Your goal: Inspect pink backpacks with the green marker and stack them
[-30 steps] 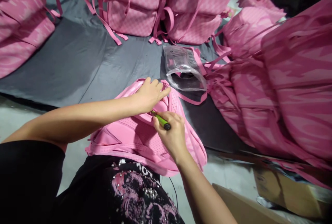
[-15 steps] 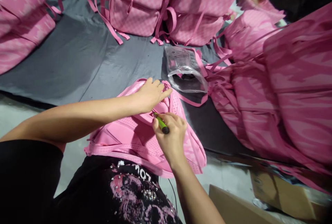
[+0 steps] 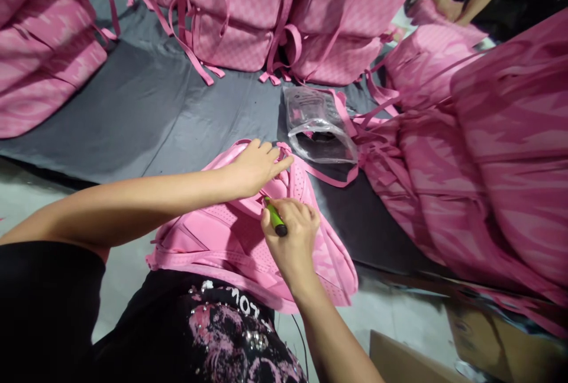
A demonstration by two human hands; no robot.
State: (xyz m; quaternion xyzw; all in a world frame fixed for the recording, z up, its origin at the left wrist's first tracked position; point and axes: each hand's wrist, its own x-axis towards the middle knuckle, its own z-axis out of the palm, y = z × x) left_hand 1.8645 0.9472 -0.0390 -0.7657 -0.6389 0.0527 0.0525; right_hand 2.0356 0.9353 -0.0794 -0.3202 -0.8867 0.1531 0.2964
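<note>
A pink backpack (image 3: 213,226), partly flattened, lies at the table's near edge against my body, its perforated padded side facing up. My left hand (image 3: 257,167) holds its upper part, fingers curled over the fabric and thumb pointing right. Just below, my right hand (image 3: 293,226) is closed around a green pen-like tool with a black end (image 3: 277,220). The tool's tip points up and left at the fabric under my left hand, and its very end is hard to make out. A clear plastic pouch (image 3: 310,108) lies beyond the backpack, with a pink strap beside it.
Pink checkered backpacks (image 3: 239,10) stand across the dark-covered table (image 3: 146,93). Pink camouflage bags are piled at left (image 3: 48,57) and right (image 3: 506,152). Another person's hands (image 3: 457,13) hold pink fabric at the far right. Cardboard (image 3: 408,359) lies on the floor at lower right.
The view has shifted slightly, so the table's contents sit a little lower. My hands and the green tool keep nearly the same place on the backpack. The other person's hands have moved closer together.
</note>
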